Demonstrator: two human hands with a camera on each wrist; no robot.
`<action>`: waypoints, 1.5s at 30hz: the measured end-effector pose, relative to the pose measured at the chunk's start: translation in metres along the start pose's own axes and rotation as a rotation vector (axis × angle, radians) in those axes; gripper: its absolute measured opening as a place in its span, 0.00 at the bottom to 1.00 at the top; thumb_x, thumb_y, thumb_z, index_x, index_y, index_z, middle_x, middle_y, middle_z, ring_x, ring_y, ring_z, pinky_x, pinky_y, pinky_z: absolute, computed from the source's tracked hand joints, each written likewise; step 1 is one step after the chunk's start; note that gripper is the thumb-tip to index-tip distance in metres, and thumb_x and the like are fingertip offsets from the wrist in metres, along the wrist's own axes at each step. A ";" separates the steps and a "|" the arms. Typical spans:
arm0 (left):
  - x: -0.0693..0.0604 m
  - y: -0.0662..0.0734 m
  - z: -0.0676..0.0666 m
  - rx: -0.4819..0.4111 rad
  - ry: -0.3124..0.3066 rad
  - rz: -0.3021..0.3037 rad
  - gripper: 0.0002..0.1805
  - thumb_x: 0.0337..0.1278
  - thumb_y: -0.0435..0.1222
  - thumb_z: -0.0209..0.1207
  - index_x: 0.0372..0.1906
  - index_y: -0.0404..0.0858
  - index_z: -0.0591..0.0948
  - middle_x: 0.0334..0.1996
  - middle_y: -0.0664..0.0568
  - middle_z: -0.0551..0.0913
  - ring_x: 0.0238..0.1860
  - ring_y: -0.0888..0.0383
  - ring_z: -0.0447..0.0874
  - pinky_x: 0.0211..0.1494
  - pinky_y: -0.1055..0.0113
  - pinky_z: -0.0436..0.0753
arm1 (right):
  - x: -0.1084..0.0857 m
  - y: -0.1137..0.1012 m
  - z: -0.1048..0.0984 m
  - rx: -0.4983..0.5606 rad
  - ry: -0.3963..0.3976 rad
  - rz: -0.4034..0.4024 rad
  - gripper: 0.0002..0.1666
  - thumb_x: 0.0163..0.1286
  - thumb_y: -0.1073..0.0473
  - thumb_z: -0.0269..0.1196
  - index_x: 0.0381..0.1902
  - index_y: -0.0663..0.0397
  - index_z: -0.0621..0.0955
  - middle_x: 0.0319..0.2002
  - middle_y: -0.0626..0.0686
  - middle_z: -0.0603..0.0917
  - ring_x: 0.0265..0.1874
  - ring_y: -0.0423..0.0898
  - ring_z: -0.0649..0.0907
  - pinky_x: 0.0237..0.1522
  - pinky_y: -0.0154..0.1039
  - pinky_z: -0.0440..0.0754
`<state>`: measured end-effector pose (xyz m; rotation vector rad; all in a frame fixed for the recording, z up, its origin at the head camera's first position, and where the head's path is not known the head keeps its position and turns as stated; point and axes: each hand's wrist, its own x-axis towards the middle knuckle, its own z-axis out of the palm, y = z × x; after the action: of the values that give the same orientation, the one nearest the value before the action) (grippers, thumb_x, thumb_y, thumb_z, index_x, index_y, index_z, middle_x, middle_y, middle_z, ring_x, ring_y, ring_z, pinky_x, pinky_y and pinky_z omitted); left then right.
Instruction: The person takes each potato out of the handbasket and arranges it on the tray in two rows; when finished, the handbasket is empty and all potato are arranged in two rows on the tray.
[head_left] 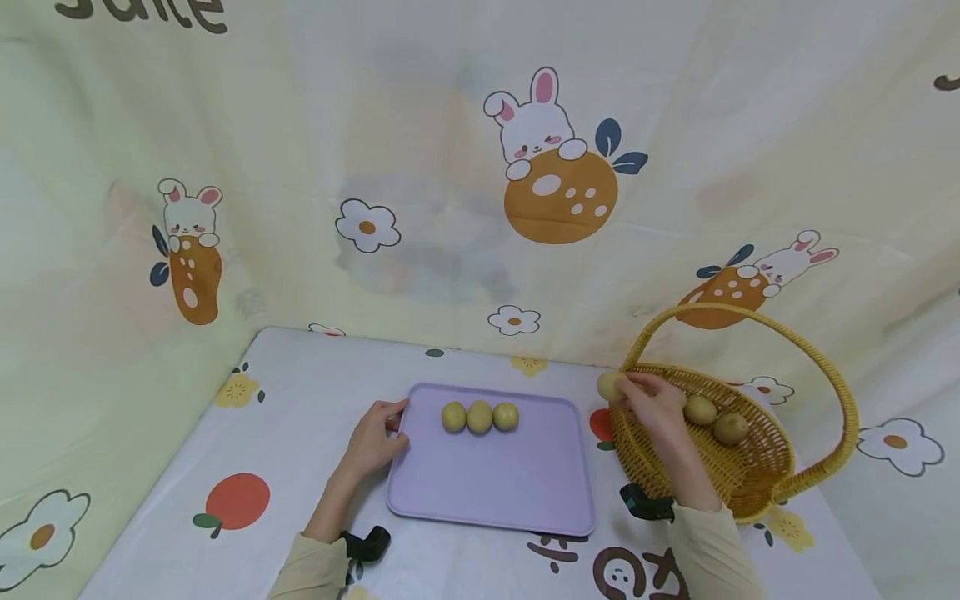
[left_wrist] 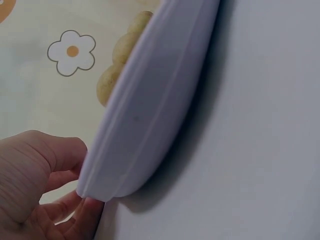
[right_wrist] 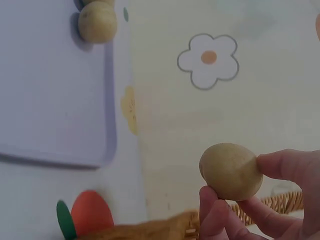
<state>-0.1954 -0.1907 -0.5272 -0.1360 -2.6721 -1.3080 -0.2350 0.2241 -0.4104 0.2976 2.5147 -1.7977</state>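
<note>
Three small potatoes (head_left: 480, 417) sit side by side in a row on the purple tray (head_left: 487, 483), toward its far edge. My left hand (head_left: 372, 442) holds the tray's left rim, thumb and fingers at the edge; the left wrist view shows the hand (left_wrist: 45, 180) at the tray's corner (left_wrist: 145, 115). My right hand (head_left: 656, 404) pinches another potato (head_left: 611, 386) over the left rim of the wicker basket (head_left: 630, 450). In the right wrist view that potato (right_wrist: 232, 171) is between thumb and fingertips. More potatoes (head_left: 731, 428) lie inside the basket, partly behind the right hand.
The basket's tall arched handle (head_left: 840, 392) rises on the right side. A patterned cloth (head_left: 240, 450) covers the table, and a printed curtain (head_left: 435, 167) hangs behind it. Black wrist devices (head_left: 367, 546) sit at both cuffs.
</note>
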 end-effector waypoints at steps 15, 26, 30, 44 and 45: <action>-0.001 -0.001 0.000 0.014 0.000 0.008 0.33 0.40 0.25 0.63 0.61 0.28 0.78 0.46 0.41 0.79 0.36 0.55 0.80 0.40 0.63 0.76 | 0.001 -0.001 0.054 -0.019 -0.018 -0.038 0.25 0.69 0.57 0.62 0.58 0.67 0.77 0.33 0.52 0.85 0.26 0.37 0.83 0.32 0.35 0.80; -0.001 -0.002 0.001 0.005 0.001 0.011 0.34 0.39 0.25 0.63 0.61 0.29 0.78 0.46 0.41 0.79 0.37 0.54 0.81 0.40 0.62 0.77 | 0.008 0.025 0.087 -0.115 -0.052 -0.024 0.22 0.67 0.59 0.63 0.53 0.71 0.80 0.32 0.59 0.87 0.25 0.43 0.83 0.27 0.36 0.79; 0.000 -0.001 0.000 0.009 -0.005 0.004 0.34 0.40 0.25 0.63 0.61 0.29 0.77 0.46 0.41 0.79 0.37 0.54 0.81 0.41 0.61 0.76 | 0.009 0.034 0.094 -0.121 -0.058 0.004 0.22 0.66 0.59 0.63 0.51 0.72 0.80 0.32 0.59 0.86 0.23 0.40 0.81 0.26 0.32 0.77; 0.000 -0.001 0.000 0.011 -0.009 -0.001 0.34 0.39 0.26 0.63 0.61 0.29 0.77 0.46 0.42 0.79 0.37 0.55 0.81 0.41 0.61 0.76 | 0.006 0.042 0.108 -0.113 -0.098 0.036 0.20 0.67 0.58 0.63 0.50 0.69 0.81 0.28 0.54 0.84 0.23 0.41 0.83 0.25 0.34 0.75; 0.000 0.000 -0.001 0.006 -0.011 -0.008 0.34 0.39 0.26 0.63 0.62 0.30 0.78 0.46 0.42 0.79 0.37 0.55 0.81 0.41 0.61 0.76 | 0.006 0.042 0.108 -0.103 -0.099 0.039 0.20 0.67 0.59 0.63 0.50 0.70 0.81 0.28 0.54 0.85 0.23 0.41 0.83 0.25 0.34 0.75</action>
<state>-0.1957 -0.1913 -0.5267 -0.1327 -2.6884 -1.3046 -0.2421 0.1361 -0.4860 0.2451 2.5049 -1.6200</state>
